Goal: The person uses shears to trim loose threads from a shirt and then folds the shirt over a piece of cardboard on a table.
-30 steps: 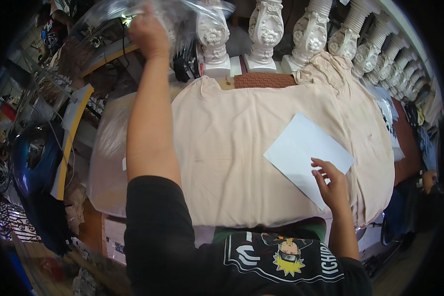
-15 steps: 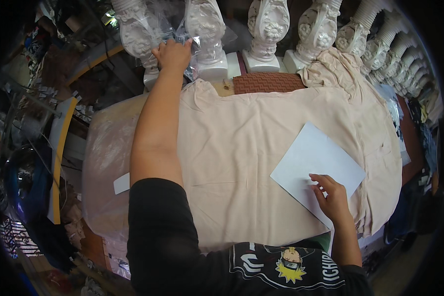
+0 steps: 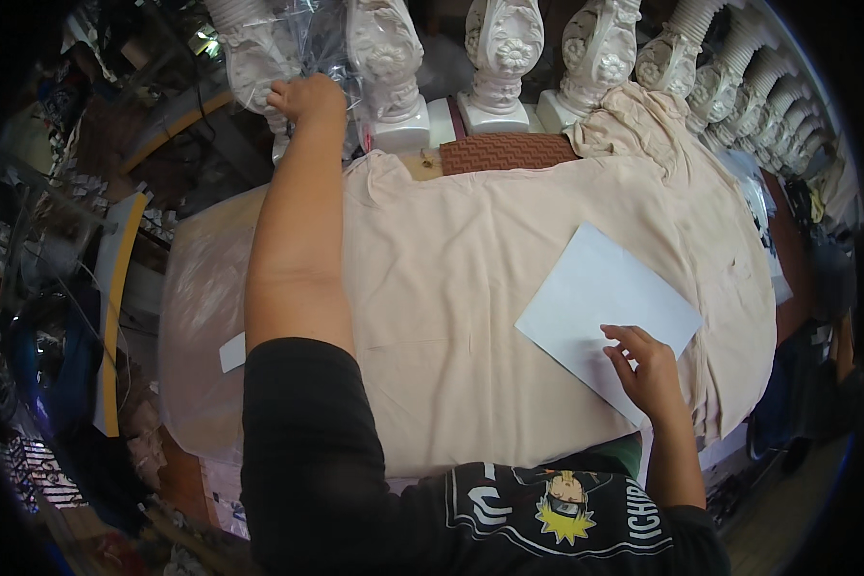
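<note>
A white card (image 3: 232, 353) lies near the plastic-covered table's (image 3: 197, 288) left edge. Beyond the far edge, the left hand (image 3: 311, 98) meets clear plastic (image 3: 324, 36); its grip cannot be determined. Pale pink cloth (image 3: 432, 288) bears a white sheet (image 3: 605, 293) toward the table's right edge, under the relaxed, unladen right hand (image 3: 641, 367).

From the head we looked down through a wide fisheye, our shirt (image 3: 427, 528) close at six o'clock, white balusters (image 3: 506, 48) at twelve.
</note>
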Tool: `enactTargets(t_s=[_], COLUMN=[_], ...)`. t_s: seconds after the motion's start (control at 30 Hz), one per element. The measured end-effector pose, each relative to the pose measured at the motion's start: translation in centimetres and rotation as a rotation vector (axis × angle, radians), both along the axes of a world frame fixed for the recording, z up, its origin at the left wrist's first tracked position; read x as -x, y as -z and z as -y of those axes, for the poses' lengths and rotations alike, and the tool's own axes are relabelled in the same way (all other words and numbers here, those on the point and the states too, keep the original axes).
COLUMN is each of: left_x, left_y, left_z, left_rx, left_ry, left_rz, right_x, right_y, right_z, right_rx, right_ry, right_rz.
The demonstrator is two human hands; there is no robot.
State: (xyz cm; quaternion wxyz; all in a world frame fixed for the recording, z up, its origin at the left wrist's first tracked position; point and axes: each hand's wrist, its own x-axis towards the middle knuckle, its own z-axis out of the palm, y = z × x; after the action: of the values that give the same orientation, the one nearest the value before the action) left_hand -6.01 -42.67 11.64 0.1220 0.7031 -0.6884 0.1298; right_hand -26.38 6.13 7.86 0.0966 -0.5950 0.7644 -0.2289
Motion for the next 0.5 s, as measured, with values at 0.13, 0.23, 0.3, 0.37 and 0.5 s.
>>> enactTargets(t_s=[0.13, 0.23, 0.3, 0.37, 0.5], left_x=[-2.1, -4.9, -6.6, -7.4, -2.2], left_y=[-1.9, -3.5, -3.2, -3.2, -4.7], left_z=[-2.8, -5.3, -7.3, -11.2, -31.1], left_rx=[0.049, 0.01, 0.144, 0.163, -0.353], left_ry=[0.007, 0.028, 0.153, 0.352, 1.363], left_rz=[-0.047, -0.182, -0.384, -0.65, -1.38], right_x=[-0.2, -0.7, -0.9, -1.1, -1.0], right_y=[-0.1, -0.5, -0.9, -1.4, -2.2], right_z=[-0.5, -0.9, -1.5, -2.1, -4.2], right_rx=[0.04, 0.075, 0.102, 0.139, 0.18], right_ry=[-0.031, -0.082, -0.096, -0.104, -0.136], right_rz=[0.012, -0.006, -0.013, -0.01, -0.113])
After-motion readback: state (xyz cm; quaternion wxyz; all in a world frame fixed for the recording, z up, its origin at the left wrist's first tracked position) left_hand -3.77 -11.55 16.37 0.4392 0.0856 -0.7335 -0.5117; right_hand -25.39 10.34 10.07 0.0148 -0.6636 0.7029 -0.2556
